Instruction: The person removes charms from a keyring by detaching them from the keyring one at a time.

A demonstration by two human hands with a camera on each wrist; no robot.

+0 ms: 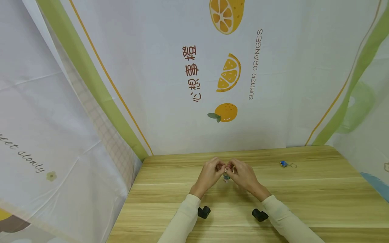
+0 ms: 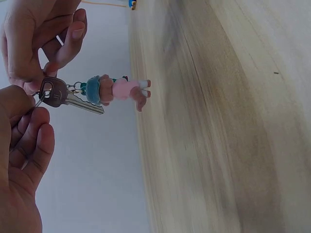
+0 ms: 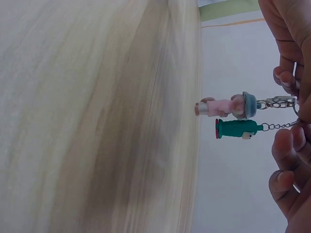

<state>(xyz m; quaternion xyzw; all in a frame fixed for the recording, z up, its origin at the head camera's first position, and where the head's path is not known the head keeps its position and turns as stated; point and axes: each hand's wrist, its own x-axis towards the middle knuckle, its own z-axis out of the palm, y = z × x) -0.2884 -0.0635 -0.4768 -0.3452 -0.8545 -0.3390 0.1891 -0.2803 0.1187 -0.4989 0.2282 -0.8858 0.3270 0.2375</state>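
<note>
My left hand [image 1: 211, 172] and right hand [image 1: 243, 174] meet fingertip to fingertip above the table, pinching a metal key ring between them. From it hangs a small figure charm [image 2: 124, 89] with a blue-green hat and pink clothes. Beside that, in the left wrist view, dangles a key [image 2: 54, 92] with a dark head, the left fingers close by it. A green figure charm [image 3: 235, 128] on a short chain shows in the right wrist view, its chain leading to the right fingertips. Fingers hide most of the ring.
A blue charm with its own ring [image 1: 284, 164] lies on the wooden table [image 1: 319, 192], right of the hands. Behind the table hangs a white cloth [image 1: 170, 128] printed with oranges. Black devices [image 1: 204, 212] sit by both wrists.
</note>
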